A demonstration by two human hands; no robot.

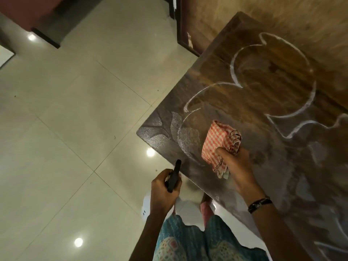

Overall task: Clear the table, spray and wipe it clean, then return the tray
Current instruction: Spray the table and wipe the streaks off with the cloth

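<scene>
The right hand [235, 164] has its fingers curled around a bunched red and white checked cloth [220, 144]. It presses the cloth down on the dark wooden table [282, 166], near the table corner at about 9 o'clock of the tabletop. A dark band [259, 203] sits on that wrist.

The left hand [163, 189] grips the black top of a spray bottle [174, 175]. The nozzle points toward 12 o'clock, just at the table edge. The white bottle body hangs below the hand and looks blurry.

The tabletop is wet and smeary. White foamy lines curl across it in loops, from 12 o'clock of the cloth out to 3 o'clock. Pale shiny floor tiles [66, 129] lie at 9 o'clock.
</scene>
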